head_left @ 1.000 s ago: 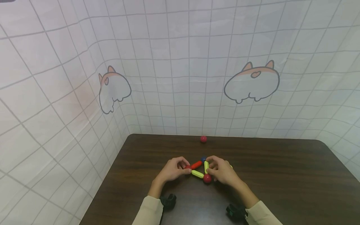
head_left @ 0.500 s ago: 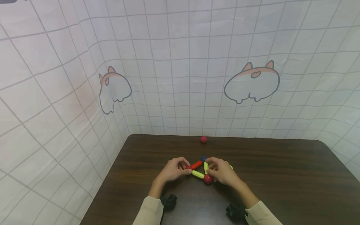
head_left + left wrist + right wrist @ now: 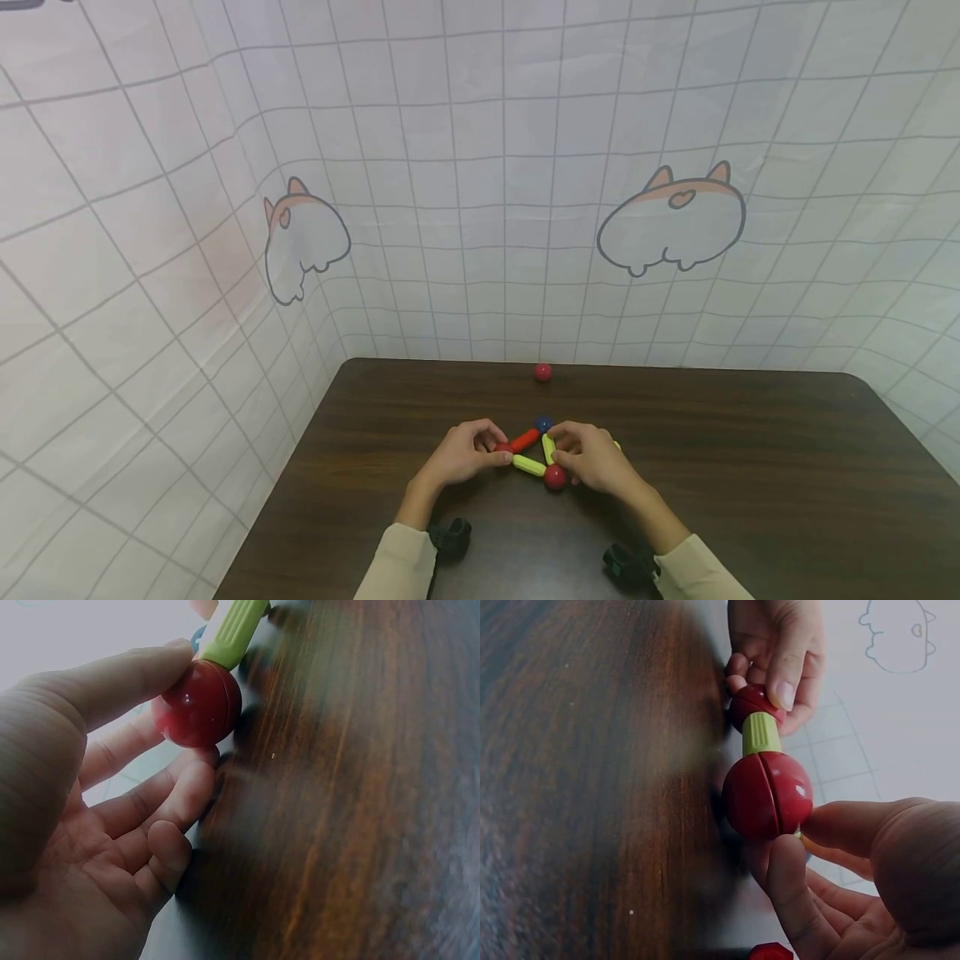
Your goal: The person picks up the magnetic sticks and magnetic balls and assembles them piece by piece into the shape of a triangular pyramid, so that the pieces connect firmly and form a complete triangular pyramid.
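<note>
A triangle of toy sticks and balls lies on the table, seen in the head view. My left hand (image 3: 468, 452) pinches the red ball (image 3: 196, 705) at its left corner between thumb and fingers. A red stick (image 3: 525, 441) runs from there to the blue ball (image 3: 543, 426) at the far corner. A yellow-green stick (image 3: 529, 466) joins the left ball to the larger-looking red ball (image 3: 554, 477) at the near corner. On the right side, my right hand (image 3: 592, 457) pinches another yellow-green stick (image 3: 549, 449), its fingers close against the near ball.
A loose red ball (image 3: 543, 372) lies at the table's far edge. Part of a yellow-green piece (image 3: 617, 445) shows beyond my right hand. A red piece (image 3: 771, 951) appears at the right wrist view's bottom. A white gridded curtain (image 3: 480, 208) hangs behind the dark wooden table (image 3: 750, 450).
The near red ball has shifted very slightly right, and the right-hand yellow-green stick leans a little more. Both hands stay almost where they were.
</note>
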Motion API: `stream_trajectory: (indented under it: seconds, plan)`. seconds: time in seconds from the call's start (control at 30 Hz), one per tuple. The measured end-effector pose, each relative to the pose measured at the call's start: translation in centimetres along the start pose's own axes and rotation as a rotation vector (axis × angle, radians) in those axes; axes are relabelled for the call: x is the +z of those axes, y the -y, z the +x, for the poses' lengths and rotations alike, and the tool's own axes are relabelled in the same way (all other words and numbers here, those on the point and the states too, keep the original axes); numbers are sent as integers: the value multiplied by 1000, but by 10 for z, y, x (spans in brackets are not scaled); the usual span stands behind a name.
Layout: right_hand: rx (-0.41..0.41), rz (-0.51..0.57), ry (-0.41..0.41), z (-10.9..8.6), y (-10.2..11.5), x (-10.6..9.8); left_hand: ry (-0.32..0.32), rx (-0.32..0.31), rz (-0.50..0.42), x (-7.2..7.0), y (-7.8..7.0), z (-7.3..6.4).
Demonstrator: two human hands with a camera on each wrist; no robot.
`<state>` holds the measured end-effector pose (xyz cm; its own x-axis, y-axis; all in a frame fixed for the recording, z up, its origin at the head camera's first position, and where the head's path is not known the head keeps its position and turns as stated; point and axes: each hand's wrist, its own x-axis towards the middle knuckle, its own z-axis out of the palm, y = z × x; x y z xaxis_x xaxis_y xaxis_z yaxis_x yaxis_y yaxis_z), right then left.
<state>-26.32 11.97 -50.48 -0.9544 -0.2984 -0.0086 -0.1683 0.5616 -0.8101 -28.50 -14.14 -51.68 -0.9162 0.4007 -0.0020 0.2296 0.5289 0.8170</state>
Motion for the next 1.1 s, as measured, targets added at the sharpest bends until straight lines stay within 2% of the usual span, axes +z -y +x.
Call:
stream_trajectory:
  seconds: [0.27, 0.67, 0.93, 1.1]
  plan:
    - [-11, -13, 16, -1, 0, -4, -1, -18, 7, 1, 2, 1]
    - [-57, -4, 100, -2, 1, -17, -17, -29, 10, 1, 0, 1]
    - [-60, -58, 91, -3, 3, -17, -34, -26, 29, 2, 1, 1]
    - [-39, -67, 75, -3, 1, -15, -19, -25, 27, 2, 0, 0]
